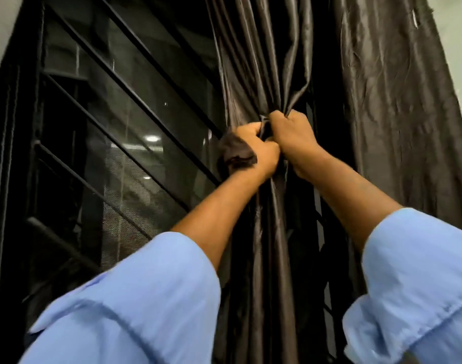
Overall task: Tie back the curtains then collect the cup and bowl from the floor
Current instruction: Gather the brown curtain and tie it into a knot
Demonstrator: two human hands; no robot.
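Along the left of the frame runs a black barred window with mesh screen (125, 122), dark glass behind it catching a few reflected ceiling lights. Just right of it, at centre frame, hangs the dark brown satin curtain (264, 61), gathered into a tight waist where both hands meet.

The left hand (253, 151) is curled round a short loose end of dark cloth (236, 152), which juts out to its left. It looks like a tie-back strip, though whether it is a separate band or part of the curtain cannot be told. The right hand (290, 132), touching the left, is fisted on the bunched folds at the pinch point. Light blue rolled sleeves (151, 298) fill the lower frame.

Further right, a second dark curtain panel (398, 101) hangs loose against the pale wall.

The fabric appears thin, soft and slick, likely light but prone to sliding out of a loose loop. The best hold is probably right at the gathered waist, with the strip's ends pulled snug. Cup and bowl are out of view.
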